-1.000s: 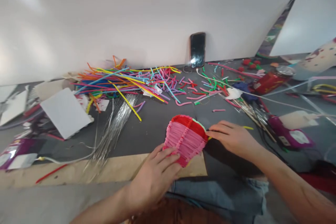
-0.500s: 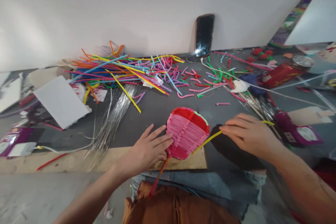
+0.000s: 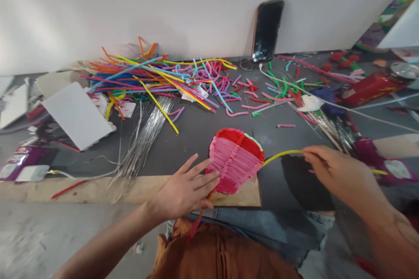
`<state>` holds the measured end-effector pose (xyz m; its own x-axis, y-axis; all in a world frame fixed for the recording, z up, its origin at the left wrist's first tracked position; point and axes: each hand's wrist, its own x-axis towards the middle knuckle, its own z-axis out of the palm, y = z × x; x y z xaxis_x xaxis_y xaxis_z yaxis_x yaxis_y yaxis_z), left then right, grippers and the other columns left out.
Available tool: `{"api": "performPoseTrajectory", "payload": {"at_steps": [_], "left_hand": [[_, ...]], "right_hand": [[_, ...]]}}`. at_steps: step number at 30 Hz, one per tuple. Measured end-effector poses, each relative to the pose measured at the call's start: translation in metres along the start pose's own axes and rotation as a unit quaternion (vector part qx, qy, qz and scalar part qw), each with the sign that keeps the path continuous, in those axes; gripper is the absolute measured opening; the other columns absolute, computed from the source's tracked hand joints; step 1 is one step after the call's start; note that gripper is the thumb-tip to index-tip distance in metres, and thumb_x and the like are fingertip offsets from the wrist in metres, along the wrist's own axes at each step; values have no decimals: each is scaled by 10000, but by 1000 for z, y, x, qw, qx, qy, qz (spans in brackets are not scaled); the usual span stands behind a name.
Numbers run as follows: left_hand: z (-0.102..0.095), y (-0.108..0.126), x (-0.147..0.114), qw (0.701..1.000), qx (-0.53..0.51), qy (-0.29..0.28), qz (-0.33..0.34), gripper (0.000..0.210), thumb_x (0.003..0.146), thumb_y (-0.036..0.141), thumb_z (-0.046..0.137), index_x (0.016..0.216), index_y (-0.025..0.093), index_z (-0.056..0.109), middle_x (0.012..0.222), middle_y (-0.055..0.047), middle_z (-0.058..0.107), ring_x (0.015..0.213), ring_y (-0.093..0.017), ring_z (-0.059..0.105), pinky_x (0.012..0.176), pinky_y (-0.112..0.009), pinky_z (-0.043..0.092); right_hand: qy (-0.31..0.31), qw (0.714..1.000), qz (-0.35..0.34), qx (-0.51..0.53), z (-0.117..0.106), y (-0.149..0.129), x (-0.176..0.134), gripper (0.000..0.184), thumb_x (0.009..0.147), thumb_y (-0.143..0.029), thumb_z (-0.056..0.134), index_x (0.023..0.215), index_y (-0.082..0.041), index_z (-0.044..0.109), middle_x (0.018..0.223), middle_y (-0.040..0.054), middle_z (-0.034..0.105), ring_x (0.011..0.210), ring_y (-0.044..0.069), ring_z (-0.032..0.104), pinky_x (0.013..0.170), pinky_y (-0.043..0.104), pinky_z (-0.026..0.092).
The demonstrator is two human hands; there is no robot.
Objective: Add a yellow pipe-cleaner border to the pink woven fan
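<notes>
A leaf-shaped piece made of pink and red pipe cleaners (image 3: 240, 161) lies near the table's front edge, with a pale green bit on its upper right rim. My left hand (image 3: 188, 187) rests on its lower left side, fingers stretched and spread. An orange-red stem (image 3: 196, 223) runs from under that hand towards my body. To the right, my right hand (image 3: 337, 168) pinches a yellow pipe cleaner (image 3: 284, 154). One end of it meets the right edge of the pink piece; whether it is fastened there I cannot tell. Its other end shows beyond my hand.
Behind lies a heap of coloured pipe cleaners (image 3: 147, 78), with cut bits (image 3: 258, 100) scattered rightward. A phone (image 3: 267, 30) leans on the wall. Wire strands (image 3: 140, 148) and a white card (image 3: 77, 115) are at left. A red can (image 3: 376, 85) lies at right. Brown board (image 3: 108, 187) lines the front edge.
My right hand has moved right, drawing out the yellow pipe cleaner, which now bows upward and meets the piece higher on its right edge. My left hand stays on the piece. The view has shifted slightly.
</notes>
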<state>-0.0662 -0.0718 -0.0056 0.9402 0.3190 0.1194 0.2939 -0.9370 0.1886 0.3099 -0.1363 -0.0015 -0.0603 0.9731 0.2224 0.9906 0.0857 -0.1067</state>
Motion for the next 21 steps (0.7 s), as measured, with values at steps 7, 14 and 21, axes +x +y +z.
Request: {"api": "performPoseTrajectory", "payload": {"at_steps": [7,14,21], "left_hand": [[-3,5,1,1000,-1,-23,-10,564,873,548,473,1291,171,507,1284,-91,596,1358,-289,338,1148,-544,162],[8,33,4,980,-48,69,-179,409,840,327,592,1205,154,530,1184,-129,567,1170,-293,470,1002,-482,401],[9,52,18,969,-78,80,-223,230,824,182,575,1053,170,554,1073,-106,561,1008,-258,493,863,-429,468]], "right_hand": [[46,989,139,19,-17,-1,4,188,854,-309,439,878,-234,609,726,67,722,651,248,685,534,319,467],[73,979,141,131,-21,-17,-6,147,914,-219,436,918,-263,576,795,95,692,735,262,668,636,373,499],[26,962,-188,198,14,-51,-5,218,877,-123,507,1022,-217,641,802,39,679,695,172,594,623,299,483]]}}
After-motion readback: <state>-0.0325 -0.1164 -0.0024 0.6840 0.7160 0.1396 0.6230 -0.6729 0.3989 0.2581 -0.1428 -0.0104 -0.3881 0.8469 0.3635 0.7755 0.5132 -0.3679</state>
